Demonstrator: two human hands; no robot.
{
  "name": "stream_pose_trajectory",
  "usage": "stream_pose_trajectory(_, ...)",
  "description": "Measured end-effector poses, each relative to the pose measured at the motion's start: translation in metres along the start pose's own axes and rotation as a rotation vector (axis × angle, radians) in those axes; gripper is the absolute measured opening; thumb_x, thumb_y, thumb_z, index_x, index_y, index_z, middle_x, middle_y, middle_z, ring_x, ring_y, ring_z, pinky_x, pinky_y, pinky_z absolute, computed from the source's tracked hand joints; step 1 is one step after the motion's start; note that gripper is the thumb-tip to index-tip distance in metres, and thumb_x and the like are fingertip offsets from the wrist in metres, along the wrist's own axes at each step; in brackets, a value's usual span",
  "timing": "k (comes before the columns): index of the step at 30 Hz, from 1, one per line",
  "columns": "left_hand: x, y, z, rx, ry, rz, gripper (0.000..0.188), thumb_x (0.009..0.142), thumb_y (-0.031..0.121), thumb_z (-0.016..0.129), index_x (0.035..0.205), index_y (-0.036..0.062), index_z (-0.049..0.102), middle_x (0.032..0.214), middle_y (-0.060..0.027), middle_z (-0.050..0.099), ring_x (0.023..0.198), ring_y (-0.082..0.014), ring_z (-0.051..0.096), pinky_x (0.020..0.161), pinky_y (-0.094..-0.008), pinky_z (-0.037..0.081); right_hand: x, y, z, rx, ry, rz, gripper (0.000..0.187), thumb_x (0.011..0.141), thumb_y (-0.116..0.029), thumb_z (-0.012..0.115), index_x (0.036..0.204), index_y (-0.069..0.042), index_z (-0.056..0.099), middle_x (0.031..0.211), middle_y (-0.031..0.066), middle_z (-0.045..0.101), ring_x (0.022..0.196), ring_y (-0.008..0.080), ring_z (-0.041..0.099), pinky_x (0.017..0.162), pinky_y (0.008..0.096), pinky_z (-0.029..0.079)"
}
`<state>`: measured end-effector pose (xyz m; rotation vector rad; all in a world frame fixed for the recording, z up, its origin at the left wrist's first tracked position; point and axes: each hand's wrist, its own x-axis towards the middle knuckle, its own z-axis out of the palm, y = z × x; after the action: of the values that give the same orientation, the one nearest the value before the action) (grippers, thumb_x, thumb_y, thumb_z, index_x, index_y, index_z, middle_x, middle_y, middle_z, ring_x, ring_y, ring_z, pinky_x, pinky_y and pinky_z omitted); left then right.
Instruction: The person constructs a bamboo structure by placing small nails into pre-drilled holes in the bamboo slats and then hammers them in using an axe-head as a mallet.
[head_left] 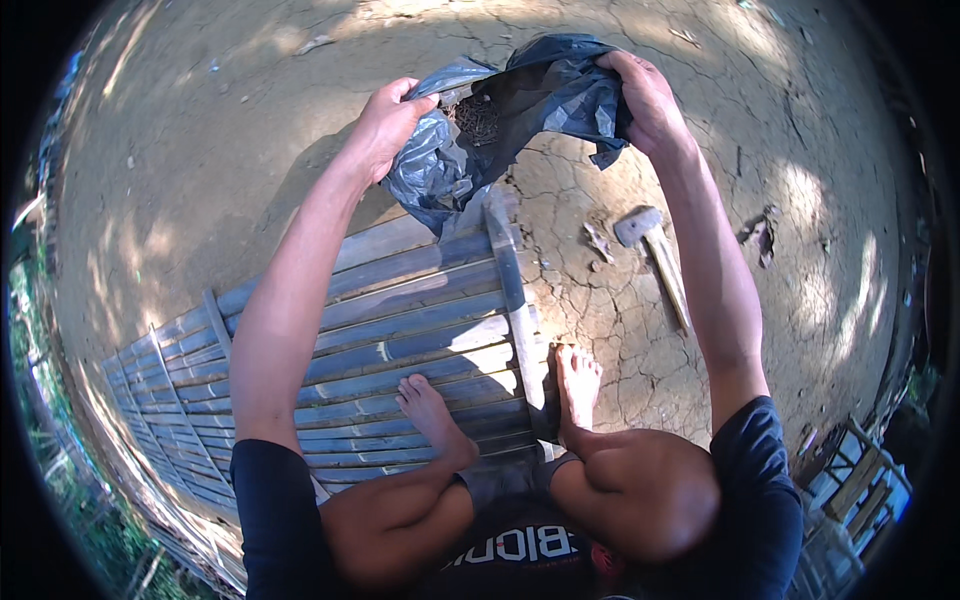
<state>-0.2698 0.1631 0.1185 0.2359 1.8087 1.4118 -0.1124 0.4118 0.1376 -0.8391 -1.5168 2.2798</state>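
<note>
A crumpled black plastic bag [565, 95] is stretched between my two raised hands, its mouth spread wide. My left hand [388, 128] pinches the bag's left rim between thumb and fingers. On the other side my right hand [645, 100] grips the right rim, with the thumb on top and the fingers partly hidden by the plastic. Inside the mouth shows a heap of small brown pieces that look like nails [474, 119]; how deep they go is hidden. The bag hangs above the far end of a slatted bamboo panel [420, 290].
A hammer [655, 255] with a wooden handle lies on the cracked earth [620, 350], right of the panel. Dry leaves [598, 243] lie close to its head. My left foot rests on the slats, my right foot beside the panel. A wooden slatted structure [865, 490] stands at lower right.
</note>
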Motion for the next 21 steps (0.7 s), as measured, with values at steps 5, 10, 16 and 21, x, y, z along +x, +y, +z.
stream_pose_trajectory(5, 0.020, -0.031, 0.118, 0.155, -0.141, 0.015, 0.017, 0.098, 0.010, 0.061, 0.113, 0.0024, 0.065, 0.091, -0.0025, 0.065, 0.078, -0.0102, 0.059, 0.068, -0.0266, 0.048, -0.043, -0.013, -0.108, -0.109, 0.116, -0.006, 0.017, 0.096, -0.009, 0.053, 0.101, 0.003, 0.065, 0.087, 0.0052, 0.068, 0.071, 0.0089, 0.063, 0.063, 0.0250, 0.052)
stream_pose_trajectory(10, 0.027, -0.089, 0.173, 0.253, -0.079, -0.056, 0.042, 0.091, 0.021, 0.069, 0.127, 0.0014, 0.061, 0.116, -0.0163, 0.070, 0.104, -0.0254, 0.067, 0.090, -0.0362, 0.050, -0.078, 0.012, -0.169, -0.977, 0.241, -0.111, 0.031, 0.092, -0.017, 0.060, 0.117, 0.001, 0.064, 0.097, 0.0133, 0.068, 0.094, 0.0224, 0.065, 0.092, 0.0351, 0.050)
stream_pose_trajectory(16, -0.004, -0.064, 0.191, 0.568, 0.082, 0.178, 0.053, 0.088, 0.028, 0.071, 0.133, 0.0040, 0.057, 0.121, -0.0184, 0.068, 0.112, -0.0318, 0.065, 0.097, -0.0402, 0.050, -0.148, 0.013, -0.111, -1.140, 0.273, -0.704, 0.013, 0.088, -0.004, 0.067, 0.101, 0.000, 0.068, 0.101, 0.0143, 0.068, 0.096, 0.0299, 0.067, 0.085, 0.0396, 0.054)
stream_pose_trajectory(21, -0.006, -0.070, 0.188, 0.513, 0.076, 0.180, 0.053, 0.088, 0.028, 0.072, 0.134, 0.0045, 0.056, 0.121, -0.0187, 0.067, 0.112, -0.0321, 0.065, 0.097, -0.0411, 0.050, -0.076, 0.104, -0.120, -1.184, 0.021, -0.083, 0.031, 0.092, -0.023, 0.063, 0.111, 0.002, 0.066, 0.109, 0.0248, 0.070, 0.105, 0.0417, 0.066, 0.092, 0.0473, 0.052)
